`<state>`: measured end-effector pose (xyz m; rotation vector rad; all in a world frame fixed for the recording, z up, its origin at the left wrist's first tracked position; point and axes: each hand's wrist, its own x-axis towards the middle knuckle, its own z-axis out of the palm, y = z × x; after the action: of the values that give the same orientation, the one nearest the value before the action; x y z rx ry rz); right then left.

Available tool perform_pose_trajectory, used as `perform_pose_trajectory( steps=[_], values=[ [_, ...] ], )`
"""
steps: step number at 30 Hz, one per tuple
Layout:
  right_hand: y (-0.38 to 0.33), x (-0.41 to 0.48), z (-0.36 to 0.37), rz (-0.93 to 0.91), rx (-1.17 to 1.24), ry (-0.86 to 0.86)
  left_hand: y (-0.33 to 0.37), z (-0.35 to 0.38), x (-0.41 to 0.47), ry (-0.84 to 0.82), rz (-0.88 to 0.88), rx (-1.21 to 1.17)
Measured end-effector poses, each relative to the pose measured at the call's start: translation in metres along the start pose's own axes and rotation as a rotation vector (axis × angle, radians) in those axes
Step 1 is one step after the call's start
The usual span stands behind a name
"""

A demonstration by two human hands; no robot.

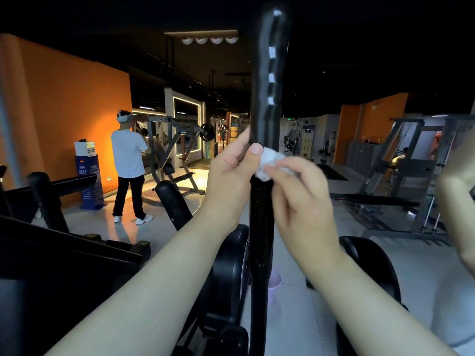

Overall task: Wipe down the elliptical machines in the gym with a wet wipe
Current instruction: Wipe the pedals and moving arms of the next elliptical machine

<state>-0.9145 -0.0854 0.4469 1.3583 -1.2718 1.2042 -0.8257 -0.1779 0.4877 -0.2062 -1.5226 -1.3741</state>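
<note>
Centrally, the black upright handlebar (267, 98) of the elliptical machine (231, 268) cuts the view from top to bottom and hides part of the room behind it.

Left hand (228, 176): fingers wrapped round the handlebar just above its ribbed section, thumb (255, 149) laid across the front.
Right hand (298, 191): fingers bent, pinching a crumpled white wet wipe (270, 160) against the right side of the handlebar. The wipe sits directly below the left thumb and touches it. Fingertips are motion-blurred.

Surroundings.
- Left foreground: a second dark machine (51, 227), whose frame and padded post block the floor there.
- Beyond it: a person in a white T-shirt (127, 160) with a headset, back to the camera, facing a plate-loaded weight machine (177, 140) near the orange wall (64, 98).
- Right mid-ground: a grey rack (401, 176) with a low bench in front.
- Right edge: a blurred arm (457, 191), close to the lens, covers part of that rack. Whose arm it is cannot be told.
- Low right of the handlebar: another rounded black housing (370, 265), partly behind the right forearm.

Containers.
- A blue floor stand (90, 181) by the orange wall carries a white box (86, 149) on top. Its contents are not legible.
- A pale lilac vessel (274, 281) sits on the floor just right of the handlebar's lower part, mostly hidden. Its contents cannot be told.
</note>
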Motion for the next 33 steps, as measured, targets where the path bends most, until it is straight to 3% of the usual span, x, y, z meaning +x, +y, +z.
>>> perform_pose_trajectory(
  steps=[14,21,26,31,33],
  values=[
    [0.005,0.014,-0.006,0.060,0.070,0.080,-0.004,0.000,-0.003,0.011,0.007,0.051],
    [-0.004,-0.013,0.005,-0.034,0.077,-0.126,-0.006,0.003,-0.003,0.058,0.009,0.043],
    [0.000,0.002,-0.003,-0.005,-0.017,0.016,-0.004,0.004,-0.005,0.041,-0.011,0.021],
    [-0.005,-0.021,0.009,-0.025,0.031,-0.192,-0.008,0.002,-0.004,0.063,0.001,0.084],
    [-0.003,-0.018,0.004,-0.032,0.001,-0.159,-0.009,0.001,-0.004,0.060,0.003,0.092]
  ],
)
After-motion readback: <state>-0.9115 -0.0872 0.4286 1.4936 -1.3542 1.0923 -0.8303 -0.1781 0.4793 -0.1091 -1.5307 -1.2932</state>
